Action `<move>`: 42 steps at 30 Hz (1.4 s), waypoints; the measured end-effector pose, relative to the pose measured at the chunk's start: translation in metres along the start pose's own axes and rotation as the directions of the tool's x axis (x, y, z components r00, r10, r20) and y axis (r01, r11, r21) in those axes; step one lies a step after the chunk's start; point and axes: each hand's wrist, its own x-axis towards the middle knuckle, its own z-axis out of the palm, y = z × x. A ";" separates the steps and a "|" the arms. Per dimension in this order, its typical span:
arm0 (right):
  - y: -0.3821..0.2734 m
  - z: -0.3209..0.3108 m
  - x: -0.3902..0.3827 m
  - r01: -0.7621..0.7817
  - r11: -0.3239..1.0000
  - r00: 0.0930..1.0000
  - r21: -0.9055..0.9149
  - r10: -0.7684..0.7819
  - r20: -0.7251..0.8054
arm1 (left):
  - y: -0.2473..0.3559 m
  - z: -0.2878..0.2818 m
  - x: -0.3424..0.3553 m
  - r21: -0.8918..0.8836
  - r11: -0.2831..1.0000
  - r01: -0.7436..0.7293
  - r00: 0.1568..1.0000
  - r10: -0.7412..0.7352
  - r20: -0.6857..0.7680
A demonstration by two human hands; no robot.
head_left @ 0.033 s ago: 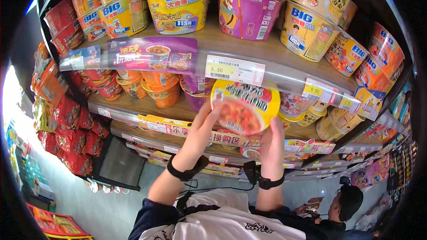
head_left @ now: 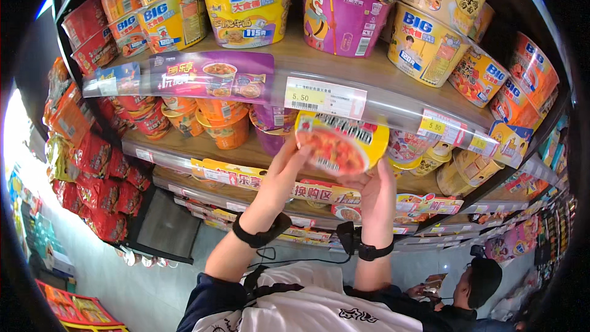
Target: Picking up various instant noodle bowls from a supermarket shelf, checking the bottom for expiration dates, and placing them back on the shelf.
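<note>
A round instant noodle tub (head_left: pixel 335 147) with a yellow and red lid is between my two hands, just below the upper shelf's edge. The lid tilts toward me, with its picture of a red dish in view. My left hand (head_left: pixel 289 163) grips the left side, thumb at the lid's rim. On the right, my right hand (head_left: pixel 375 187) is closed around the lower right side, its thumb upright along the rim and its fingers partly hidden beneath. Orange noodle tubs (head_left: pixel 224 124) and a purple tub (head_left: pixel 270 138) stand on the shelf behind, left of the held one.
Large noodle tubs, including a yellow one (head_left: pixel 247 15) and a purple one (head_left: pixel 344 18), are stacked on the upper shelf. Its clear label strip (head_left: pixel 381 107) juts out above my hands. Red noodle packets (head_left: pixel 95 184) hang at left. Another person (head_left: pixel 479 283) is low at right.
The noodle tub has tipped so that its lid looks flatter, and it has shifted slightly right. Both hands moved slightly with it and keep their hold.
</note>
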 end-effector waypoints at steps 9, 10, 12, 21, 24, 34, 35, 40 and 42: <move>0.012 0.021 0.030 0.324 0.936 0.946 -0.139 -0.325 0.012 | -0.021 -0.005 0.021 0.044 0.974 -0.221 0.959 0.209 0.194; 0.017 0.021 0.031 0.357 0.923 0.934 -0.144 -0.355 0.041 | -0.021 -0.012 0.023 0.047 0.972 -0.228 0.958 0.216 0.189; 0.028 0.022 0.030 0.390 0.910 0.921 -0.143 -0.382 0.080 | -0.019 -0.024 0.023 0.109 0.954 -0.278 0.960 0.279 0.011; 0.072 0.050 0.063 0.425 0.794 0.897 -0.435 -0.305 0.320 | 0.000 -0.076 0.056 0.205 0.917 -0.341 0.893 0.384 -0.233; 0.076 0.061 0.083 0.342 0.858 0.931 -0.382 -0.254 0.263 | 0.023 -0.073 0.059 0.235 0.959 -0.158 0.951 0.212 -0.226; 0.079 0.075 0.068 0.176 0.961 0.975 -0.213 -0.140 0.172 | 0.046 -0.068 0.015 0.232 0.968 -0.092 0.962 0.147 -0.231; 0.085 0.061 0.069 0.287 0.925 0.951 -0.247 -0.245 0.189 | 0.046 -0.064 0.007 0.185 0.973 -0.136 0.964 0.173 -0.200; 0.079 0.036 0.036 0.396 0.826 0.899 -0.401 -0.258 0.355 | 0.039 -0.067 -0.046 0.245 0.945 -0.215 0.958 0.254 -0.136; 0.062 0.047 0.021 0.341 0.816 0.905 -0.467 -0.150 0.398 | 0.039 -0.067 -0.070 0.114 0.991 -0.075 0.990 0.088 -0.110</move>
